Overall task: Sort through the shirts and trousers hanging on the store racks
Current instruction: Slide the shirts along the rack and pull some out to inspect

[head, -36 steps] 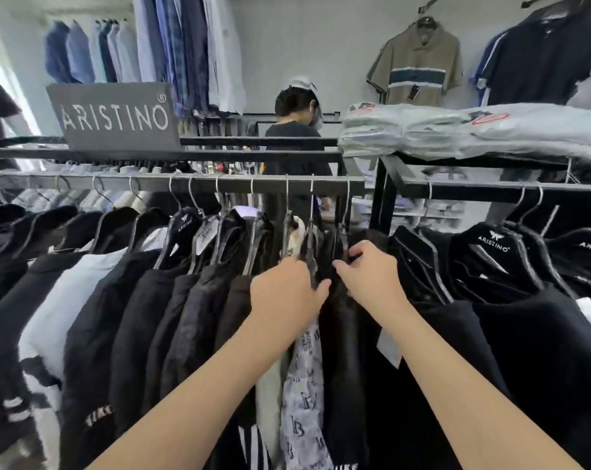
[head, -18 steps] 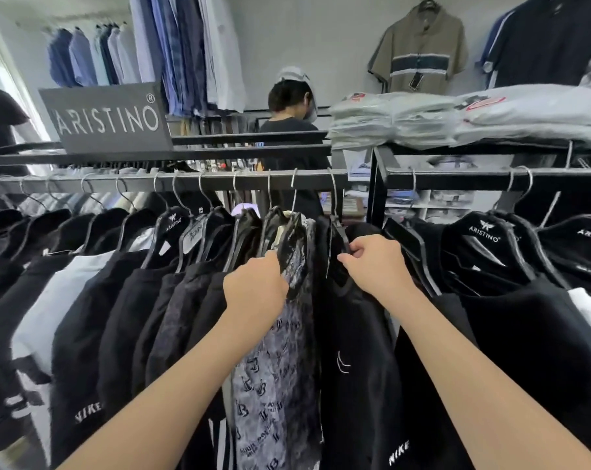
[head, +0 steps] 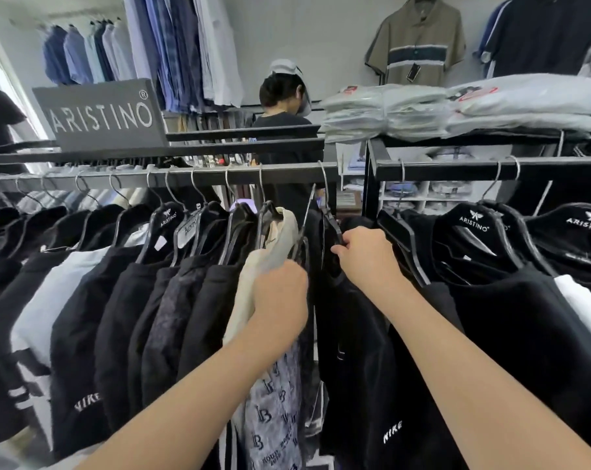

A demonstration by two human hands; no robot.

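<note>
A black rail (head: 287, 173) carries a row of mostly dark shirts on black hangers. My left hand (head: 280, 296) is closed on the shoulder of a grey monogram-print shirt (head: 273, 408), beside a beige shirt (head: 270, 262) pushed to its left. My right hand (head: 365, 256) grips the black hanger of a black Nike shirt (head: 361, 385) at the rail's right end. A narrow gap shows between the two garments. A second rail (head: 490, 166) to the right holds more black shirts on Aristino hangers (head: 473, 225).
A grey Aristino sign (head: 100, 113) stands on the rack top at left. Bagged folded shirts (head: 456, 106) lie stacked on the right rack. A person (head: 283, 106) stands behind the rack. Blue shirts (head: 80, 56) and polo shirts (head: 416, 42) hang on the back wall.
My left hand has slid the print shirt leftward, uncovering a beige shirt, then come back near the middle. My right hand stays on the black shirt's hanger. The view has dropped slightly.
</note>
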